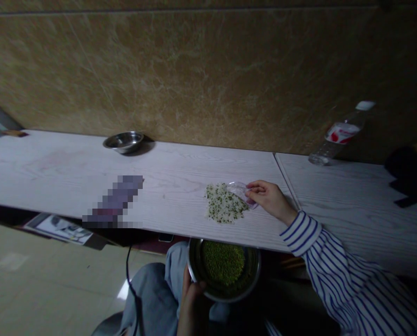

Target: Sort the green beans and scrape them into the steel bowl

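Observation:
A steel bowl (252,268) with green beans (224,261) in it is held below the table's front edge, above my lap. My left hand (193,298) grips the bowl's left rim, thumb over the edge. On the white wood-grain table (180,186) lies a flat pile of white grains mixed with green beans (224,205). My right hand (269,198) pinches a clear, thin, rounded plastic piece (239,189) at the pile's right edge. The plastic touches or rests on the pile; its exact shape is hard to make out.
An empty-looking steel bowl (124,141) stands near the wall. A pixelated purplish object (115,203) lies at the left. A clear bottle (341,133) stands at the right, near a dark object (409,172). A cable (128,270) hangs below an open shelf under the tabletop.

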`<state>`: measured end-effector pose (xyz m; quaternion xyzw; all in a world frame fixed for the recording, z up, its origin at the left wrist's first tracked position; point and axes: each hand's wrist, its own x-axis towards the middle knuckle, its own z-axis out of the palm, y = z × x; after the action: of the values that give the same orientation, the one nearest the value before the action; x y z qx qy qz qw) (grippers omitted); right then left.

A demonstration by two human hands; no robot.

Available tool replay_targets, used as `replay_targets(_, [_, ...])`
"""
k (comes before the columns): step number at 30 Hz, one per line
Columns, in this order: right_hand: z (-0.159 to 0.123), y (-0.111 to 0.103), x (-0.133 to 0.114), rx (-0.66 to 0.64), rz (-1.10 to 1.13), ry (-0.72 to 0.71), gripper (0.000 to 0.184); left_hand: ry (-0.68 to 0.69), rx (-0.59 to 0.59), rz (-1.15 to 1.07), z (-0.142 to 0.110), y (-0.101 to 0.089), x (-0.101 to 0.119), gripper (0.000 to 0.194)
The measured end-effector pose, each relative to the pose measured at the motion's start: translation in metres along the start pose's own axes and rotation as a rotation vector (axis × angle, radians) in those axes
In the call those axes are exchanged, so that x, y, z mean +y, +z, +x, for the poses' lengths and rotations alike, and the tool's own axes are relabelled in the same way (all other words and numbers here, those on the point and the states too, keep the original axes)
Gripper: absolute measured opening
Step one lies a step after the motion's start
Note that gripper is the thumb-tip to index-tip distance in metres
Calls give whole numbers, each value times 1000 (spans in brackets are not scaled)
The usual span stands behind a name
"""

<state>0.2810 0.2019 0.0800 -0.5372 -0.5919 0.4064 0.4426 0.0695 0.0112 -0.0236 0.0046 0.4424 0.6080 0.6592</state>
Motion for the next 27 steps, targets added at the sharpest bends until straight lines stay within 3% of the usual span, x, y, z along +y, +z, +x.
replay_targets(5, [-2,1,-2,-23,6,13,37,-13,28,-26,3,0,1,104])
replay_targets(14, [-5,3,-3,-60,0,11,33,83,-7,20,-18,15,6,83])
replay_targets(27, [-9,5,-5,-109,-20,-6,39,13,44,-10,-4,4,5,92])
